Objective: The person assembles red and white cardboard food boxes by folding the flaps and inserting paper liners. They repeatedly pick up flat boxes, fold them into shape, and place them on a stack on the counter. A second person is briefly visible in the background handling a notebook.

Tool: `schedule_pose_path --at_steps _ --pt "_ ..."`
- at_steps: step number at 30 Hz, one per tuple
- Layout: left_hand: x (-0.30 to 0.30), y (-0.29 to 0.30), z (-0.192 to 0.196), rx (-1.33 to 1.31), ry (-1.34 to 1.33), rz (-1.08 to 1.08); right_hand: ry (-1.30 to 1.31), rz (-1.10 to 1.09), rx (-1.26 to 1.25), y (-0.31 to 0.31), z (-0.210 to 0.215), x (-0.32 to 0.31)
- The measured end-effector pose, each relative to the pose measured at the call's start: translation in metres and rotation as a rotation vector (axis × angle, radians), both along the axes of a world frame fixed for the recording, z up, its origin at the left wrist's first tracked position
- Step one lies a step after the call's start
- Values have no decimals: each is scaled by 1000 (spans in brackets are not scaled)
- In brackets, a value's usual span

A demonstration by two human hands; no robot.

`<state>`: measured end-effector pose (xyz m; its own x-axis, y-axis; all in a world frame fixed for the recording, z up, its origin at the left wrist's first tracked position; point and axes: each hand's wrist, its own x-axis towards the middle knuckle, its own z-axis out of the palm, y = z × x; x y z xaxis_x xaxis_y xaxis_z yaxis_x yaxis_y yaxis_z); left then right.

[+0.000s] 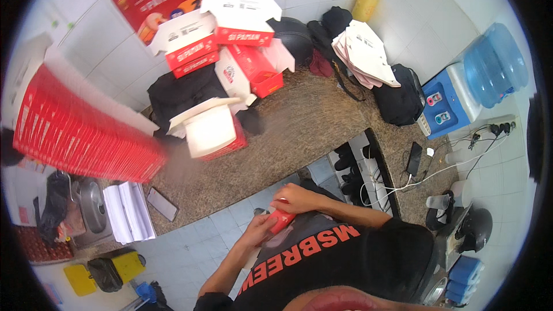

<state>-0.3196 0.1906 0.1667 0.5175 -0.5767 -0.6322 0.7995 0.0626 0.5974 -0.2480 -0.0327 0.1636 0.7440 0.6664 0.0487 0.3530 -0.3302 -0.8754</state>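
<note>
Both of my hands meet close to my chest over the tiled floor. My left hand (pixel 256 231) grips the lower end of a small red and white carton piece (pixel 281 219). Curled over its upper end is my right hand (pixel 295 198). The carton is mostly hidden by my fingers, so I cannot tell its full shape. In front of me runs a speckled stone counter (pixel 299 132). An open red and white box (pixel 210 129) lies on it, its white inside facing up.
A long stack of flat red cartons (pixel 80 129) fills the left. Assembled red and white boxes (pixel 230 34) pile at the wall, with black bags (pixel 400 101) beside them. On the counter are white sheets (pixel 129 213), a phone (pixel 162 204), a charging phone (pixel 414 158) and a water dispenser (pixel 461 95).
</note>
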Motion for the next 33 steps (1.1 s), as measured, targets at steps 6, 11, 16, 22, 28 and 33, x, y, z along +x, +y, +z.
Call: schedule_pose_path --at_steps 6,11,16,22,28,33 --pt "56 -77 15 246 -226 -32 166 291 69 -85 7 84" --pt "80 -138 39 327 -301 -42 246 367 188 -145 10 111" --pt "114 -159 93 546 -290 -52 314 276 272 -190 36 136" --pt "77 -147 212 1142 -1537 867 241 -311 605 -218 120 136" --pt "94 -227 142 920 -979 1008 -31 125 688 -122 118 103" --pt "69 -162 107 1043 -1092 908 409 334 650 -82 102 95"
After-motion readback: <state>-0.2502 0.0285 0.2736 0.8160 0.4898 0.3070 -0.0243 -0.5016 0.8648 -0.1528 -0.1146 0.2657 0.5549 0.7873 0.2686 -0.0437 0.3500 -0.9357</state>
